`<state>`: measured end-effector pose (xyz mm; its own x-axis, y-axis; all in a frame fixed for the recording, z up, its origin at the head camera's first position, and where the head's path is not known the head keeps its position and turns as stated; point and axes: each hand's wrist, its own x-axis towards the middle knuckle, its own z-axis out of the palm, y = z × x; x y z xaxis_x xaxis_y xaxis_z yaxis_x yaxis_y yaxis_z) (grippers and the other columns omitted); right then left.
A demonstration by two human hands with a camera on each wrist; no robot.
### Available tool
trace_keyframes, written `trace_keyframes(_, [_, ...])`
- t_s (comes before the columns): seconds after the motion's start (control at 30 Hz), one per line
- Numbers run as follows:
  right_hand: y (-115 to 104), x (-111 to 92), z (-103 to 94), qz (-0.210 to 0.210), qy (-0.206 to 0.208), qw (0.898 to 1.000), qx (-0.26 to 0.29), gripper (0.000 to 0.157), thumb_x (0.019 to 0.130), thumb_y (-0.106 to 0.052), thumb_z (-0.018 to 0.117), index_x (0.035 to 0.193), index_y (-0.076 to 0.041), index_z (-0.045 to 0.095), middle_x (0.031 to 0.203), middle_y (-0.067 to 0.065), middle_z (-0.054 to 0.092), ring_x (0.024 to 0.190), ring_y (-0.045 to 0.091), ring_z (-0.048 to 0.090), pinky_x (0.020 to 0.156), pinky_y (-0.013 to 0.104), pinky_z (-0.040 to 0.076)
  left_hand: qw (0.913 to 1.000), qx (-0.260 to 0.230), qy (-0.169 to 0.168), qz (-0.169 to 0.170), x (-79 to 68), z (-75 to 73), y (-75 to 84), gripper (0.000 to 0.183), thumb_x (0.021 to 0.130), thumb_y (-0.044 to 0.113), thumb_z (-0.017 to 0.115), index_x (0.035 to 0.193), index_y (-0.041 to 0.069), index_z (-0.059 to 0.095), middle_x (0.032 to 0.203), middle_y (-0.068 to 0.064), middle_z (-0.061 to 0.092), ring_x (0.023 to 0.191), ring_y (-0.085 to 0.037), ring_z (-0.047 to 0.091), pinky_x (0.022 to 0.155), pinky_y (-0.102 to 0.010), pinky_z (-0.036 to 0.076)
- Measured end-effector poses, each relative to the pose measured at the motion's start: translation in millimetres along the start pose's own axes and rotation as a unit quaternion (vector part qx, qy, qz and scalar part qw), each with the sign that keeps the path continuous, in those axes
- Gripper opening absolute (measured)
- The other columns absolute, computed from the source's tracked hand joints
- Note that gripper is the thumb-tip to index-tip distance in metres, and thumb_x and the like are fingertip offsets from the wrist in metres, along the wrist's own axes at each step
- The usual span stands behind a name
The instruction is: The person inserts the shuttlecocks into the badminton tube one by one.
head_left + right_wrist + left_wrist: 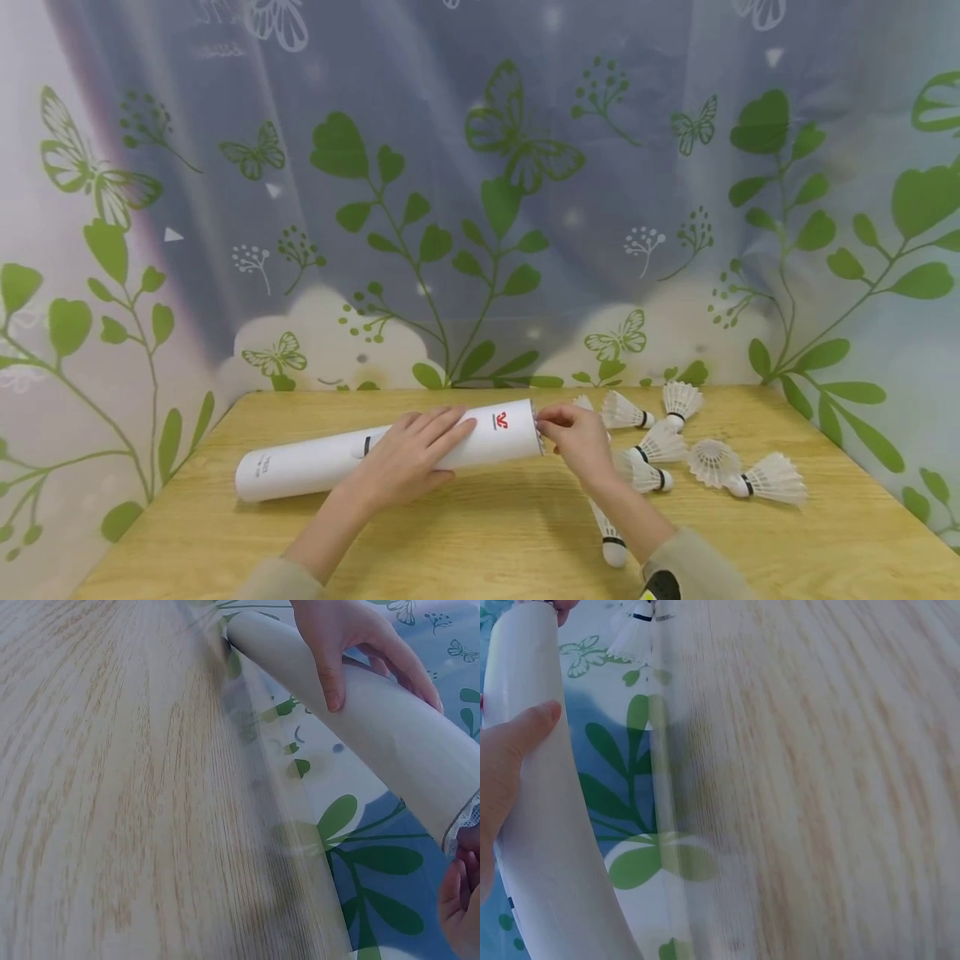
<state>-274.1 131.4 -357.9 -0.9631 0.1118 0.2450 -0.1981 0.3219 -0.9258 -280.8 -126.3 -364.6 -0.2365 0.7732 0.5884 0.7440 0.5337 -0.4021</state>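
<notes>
A long white shuttlecock tube [315, 462] with a red logo near its right end lies slantwise across the table, that end raised. My left hand [408, 454] lies over its middle and grips it, thumb on the near side [536, 727]. At the raised mouth, my right hand [573, 437] has its fingertips curled and pinching at the opening. The white netted skirt of a shuttlecock [470, 816] shows just inside the rim in the right wrist view, right at those fingers; the rest of it is hidden in the tube.
Several loose white shuttlecocks lie at the right of the wooden table [495, 542], among them one [772, 481] farthest right and one [613, 546] beside my right forearm. A curtain [465, 250] with leaves and butterflies hangs behind the table.
</notes>
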Motion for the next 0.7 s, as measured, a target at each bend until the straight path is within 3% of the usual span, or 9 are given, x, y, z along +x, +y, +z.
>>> trace_keyframes(0.37, [0.8,-0.6,4.5,-0.013,0.004,1.000,-0.007,0.009,0.084,0.000,0.064,0.089,0.005,0.070,0.082,0.010,0.068,0.070,0.011,0.058,0.060,0.029,0.053,1.0000,-0.003,0.002,0.003,3.0,-0.4,1.1,0.086,0.064,0.034,0.085,0.136,0.007,0.046,0.134,-0.011,0.051,0.115,-0.026,0.053,0.081,-0.039,0.051])
trace_keyframes(0.7, [2.4,-0.6,4.4,-0.002,-0.001,1.000,0.025,0.009,0.084,0.001,0.063,0.090,0.006,0.068,0.083,0.009,0.066,0.070,0.012,0.058,0.059,0.028,0.053,1.0000,-0.004,-0.002,0.004,2.7,-0.4,1.3,0.086,0.064,0.034,0.085,0.136,0.007,0.046,0.134,-0.012,0.051,0.116,-0.026,0.053,0.083,-0.040,0.051])
